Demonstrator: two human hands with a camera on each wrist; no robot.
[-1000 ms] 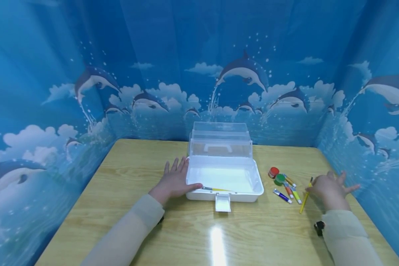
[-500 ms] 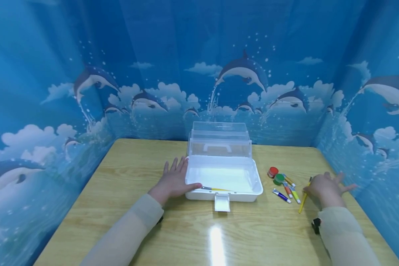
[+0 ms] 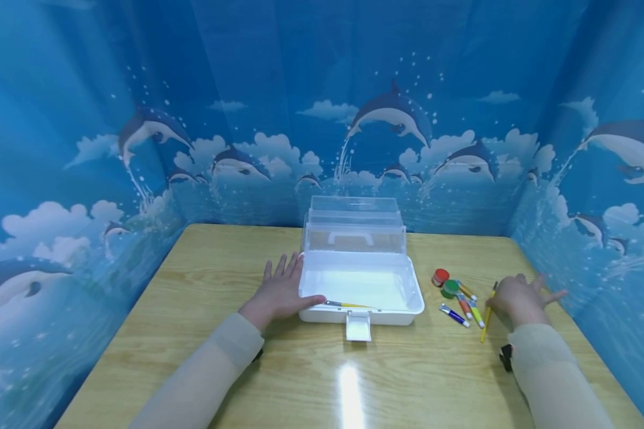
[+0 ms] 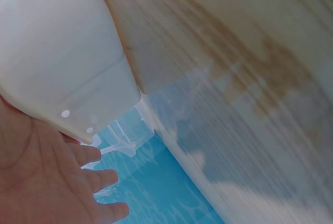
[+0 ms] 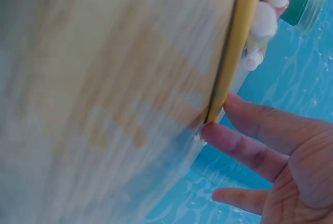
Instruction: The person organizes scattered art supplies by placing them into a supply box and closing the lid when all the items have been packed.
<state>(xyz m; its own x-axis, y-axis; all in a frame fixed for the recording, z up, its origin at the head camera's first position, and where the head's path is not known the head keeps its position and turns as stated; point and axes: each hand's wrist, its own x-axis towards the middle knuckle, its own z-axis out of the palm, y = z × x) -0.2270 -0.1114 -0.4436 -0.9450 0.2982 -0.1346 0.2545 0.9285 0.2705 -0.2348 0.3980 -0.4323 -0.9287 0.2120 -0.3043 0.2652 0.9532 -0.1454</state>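
Observation:
My right hand [image 3: 522, 299] pinches a thin yellow paintbrush [image 3: 485, 325] between thumb and forefinger, its other fingers spread. In the right wrist view the fingertips meet the brush's yellow handle [image 5: 237, 37]. My left hand [image 3: 280, 293] lies against the left side of a white plastic box [image 3: 327, 317], fingers straight and thumb over the front left corner. In the left wrist view the palm [image 4: 41, 167] rests along the box wall [image 4: 62, 42]. The box's clear lid [image 3: 354, 229] stands raised at the back. Another yellow paintbrush [image 3: 349, 305] lies inside along the front.
Between box and right hand lie a red-lidded jar [image 3: 440, 276], a green-lidded jar [image 3: 450, 289] and several small paint tubes, including a blue one [image 3: 454, 316]. The box's front latch [image 3: 358, 327] hangs down. A blue dolphin-print curtain [image 3: 279, 119] encloses the wooden table [image 3: 247, 381].
My right hand has moved slightly left with the yellow paintbrush, which now stands a little steeper in the head view. The left hand and the box have stayed in place.

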